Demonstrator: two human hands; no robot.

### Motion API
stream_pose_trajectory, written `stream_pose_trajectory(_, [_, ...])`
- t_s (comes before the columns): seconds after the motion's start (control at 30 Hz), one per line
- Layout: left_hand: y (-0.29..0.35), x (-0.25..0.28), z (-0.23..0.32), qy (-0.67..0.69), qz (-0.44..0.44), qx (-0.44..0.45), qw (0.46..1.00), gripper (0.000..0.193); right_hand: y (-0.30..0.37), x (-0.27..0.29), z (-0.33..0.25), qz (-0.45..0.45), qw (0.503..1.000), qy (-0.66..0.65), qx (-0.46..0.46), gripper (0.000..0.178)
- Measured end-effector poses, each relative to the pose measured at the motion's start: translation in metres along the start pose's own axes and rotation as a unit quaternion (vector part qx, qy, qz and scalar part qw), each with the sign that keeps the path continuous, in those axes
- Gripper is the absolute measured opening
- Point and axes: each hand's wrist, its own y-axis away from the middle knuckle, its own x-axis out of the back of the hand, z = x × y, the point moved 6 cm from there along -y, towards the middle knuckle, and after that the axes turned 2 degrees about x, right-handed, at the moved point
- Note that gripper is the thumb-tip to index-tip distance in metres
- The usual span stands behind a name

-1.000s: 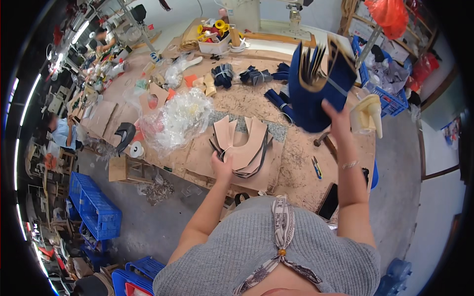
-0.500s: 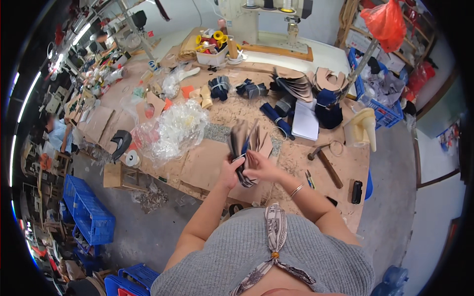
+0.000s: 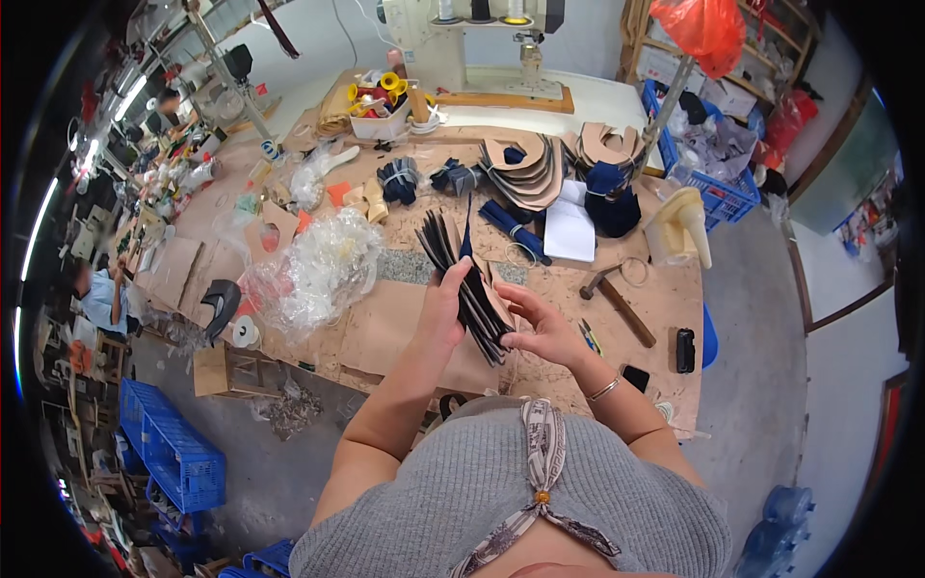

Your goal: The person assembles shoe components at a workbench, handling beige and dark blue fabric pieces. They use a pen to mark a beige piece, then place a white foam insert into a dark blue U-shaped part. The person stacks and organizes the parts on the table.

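Note:
Over the near edge of the worktable I hold a stack of thin cut pieces (image 3: pixel 474 306), dark on some faces and tan on others, like leather or lining. My left hand (image 3: pixel 440 310) grips its left side, thumb laid up along the stack. The fingers of my right hand (image 3: pixel 541 330) are wrapped round the right edge. At the far end the pieces fan apart, and a narrow dark-blue piece sticks up between them. A tan cardboard sheet (image 3: pixel 390 323) lies on the table beneath and left of my hands.
Crumpled clear plastic (image 3: pixel 323 255) lies to the left. A hammer (image 3: pixel 626 308), a phone (image 3: pixel 635 377) and a black case (image 3: pixel 685 350) lie right. Beyond are curved tan pieces (image 3: pixel 525 183), dark-blue bundles (image 3: pixel 514 231), a white pad (image 3: pixel 570 229) and a sewing machine (image 3: pixel 424 48).
The widely fanned, blurred pieces are now closer together in one stack. My right hand has shifted from the middle of the pieces to their right edge. The view has turned slightly.

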Motion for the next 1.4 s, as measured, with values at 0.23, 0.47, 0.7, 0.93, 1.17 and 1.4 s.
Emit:
stream_pose_trajectory(0.23, [-0.006, 0.012, -0.002, 0.026, -0.02, 0.039, 0.999, 0.026, 0.003, -0.005, -0.016, 0.012, 1.0, 0.023, -0.012, 0.049])
stream_pose_trajectory(0.47, [0.008, 0.001, 0.003, 0.019, -0.037, 0.057, 0.997, 0.028, 0.011, -0.001, -0.045, 0.081, 0.943, 0.269, 0.18, 0.026])
stream_pose_trajectory(0.7, [0.015, -0.002, 0.003, 0.052, -0.052, 0.077, 0.994, 0.027, 0.012, -0.018, -0.073, 0.072, 0.939, 0.303, 0.147, 0.039])
stream_pose_trajectory(0.93, [0.014, -0.002, 0.003, 0.033, -0.058, 0.072, 0.995, 0.028, 0.017, -0.005, -0.053, 0.078, 0.949, 0.275, 0.131, 0.031])
stream_pose_trajectory(1.17, [0.023, -0.01, 0.003, 0.045, -0.046, 0.093, 0.994, 0.029, 0.019, -0.011, -0.058, 0.054, 0.95, 0.258, 0.169, 0.032])
stream_pose_trajectory(1.4, [0.028, -0.017, 0.002, 0.04, -0.049, 0.084, 0.994, 0.028, 0.021, -0.019, -0.074, 0.058, 0.94, 0.292, 0.168, 0.05])
